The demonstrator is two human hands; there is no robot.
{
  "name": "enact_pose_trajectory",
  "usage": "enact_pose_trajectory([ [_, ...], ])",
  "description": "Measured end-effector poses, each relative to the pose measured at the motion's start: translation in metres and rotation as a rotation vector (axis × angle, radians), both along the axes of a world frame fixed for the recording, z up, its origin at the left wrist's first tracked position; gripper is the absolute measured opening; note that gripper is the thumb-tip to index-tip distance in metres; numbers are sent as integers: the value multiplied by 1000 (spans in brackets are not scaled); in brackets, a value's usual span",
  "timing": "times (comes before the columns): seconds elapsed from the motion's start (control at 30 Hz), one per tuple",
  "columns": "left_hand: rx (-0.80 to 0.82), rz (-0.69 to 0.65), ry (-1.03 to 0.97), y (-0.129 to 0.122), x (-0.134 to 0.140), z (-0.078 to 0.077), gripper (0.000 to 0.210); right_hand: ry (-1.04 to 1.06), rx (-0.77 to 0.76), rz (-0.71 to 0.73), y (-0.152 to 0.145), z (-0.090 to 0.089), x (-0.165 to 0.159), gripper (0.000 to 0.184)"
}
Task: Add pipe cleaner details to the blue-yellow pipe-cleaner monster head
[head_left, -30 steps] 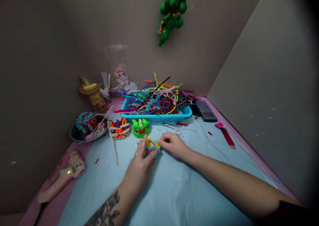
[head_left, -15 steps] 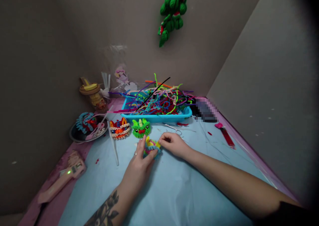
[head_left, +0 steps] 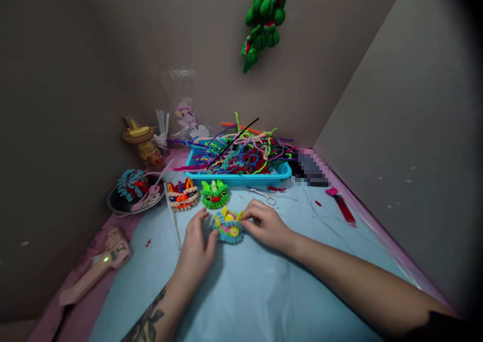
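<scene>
A blue, yellow and pink pipe-cleaner animal head rests on the pale blue table cover. My right hand pinches its yellow ear on the right side. On the other side, my left hand is open, its thumb and fingers apart beside the head. Just behind stand a green pipe-cleaner head and an orange and cream one.
A blue tray of tangled pipe cleaners stands at the back. Scissors lie in front of it. At left are a metal bowl, a pink glue gun and a drink cup. A blurred-out dark object lies at right.
My left hand has let go of the blue and yellow head and drawn away to the left, uncovering its front. My right hand stays at the ear.
</scene>
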State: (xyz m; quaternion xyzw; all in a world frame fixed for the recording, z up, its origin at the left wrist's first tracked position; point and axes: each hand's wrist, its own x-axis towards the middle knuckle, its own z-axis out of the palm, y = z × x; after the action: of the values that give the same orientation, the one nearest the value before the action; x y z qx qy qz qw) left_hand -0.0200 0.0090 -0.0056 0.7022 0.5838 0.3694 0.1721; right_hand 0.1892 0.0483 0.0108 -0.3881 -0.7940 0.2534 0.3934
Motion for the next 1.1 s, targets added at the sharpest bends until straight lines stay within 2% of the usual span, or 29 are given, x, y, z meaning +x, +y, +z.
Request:
enact_pose_trajectory([
  [0.1, -33, 2, 1, 0, 1, 0, 39, -17, 13, 3, -3, -2, -3, 8],
  [0.27, -64, -5, 18, 1, 1, -1, 36, 20, -29, -118, 2, -7, 0, 16],
  [0.47, -60, -40, 38, 1, 0, -5, 36, 1, 0, -62, 6, -8, 4, 27],
  [0.63, -45, -62, 47, 0, -2, -5, 41, -20, -74, -70, 6, -5, 1, 19],
  [0.87, -91, -109, 48, -4, 2, 1, 65, 0, -170, -133, 7, -5, -1, 10],
  [1.1, -78, -64, 20, -6, 9, -3, 58, 45, -355, -181, 7, -10, -4, 10],
])
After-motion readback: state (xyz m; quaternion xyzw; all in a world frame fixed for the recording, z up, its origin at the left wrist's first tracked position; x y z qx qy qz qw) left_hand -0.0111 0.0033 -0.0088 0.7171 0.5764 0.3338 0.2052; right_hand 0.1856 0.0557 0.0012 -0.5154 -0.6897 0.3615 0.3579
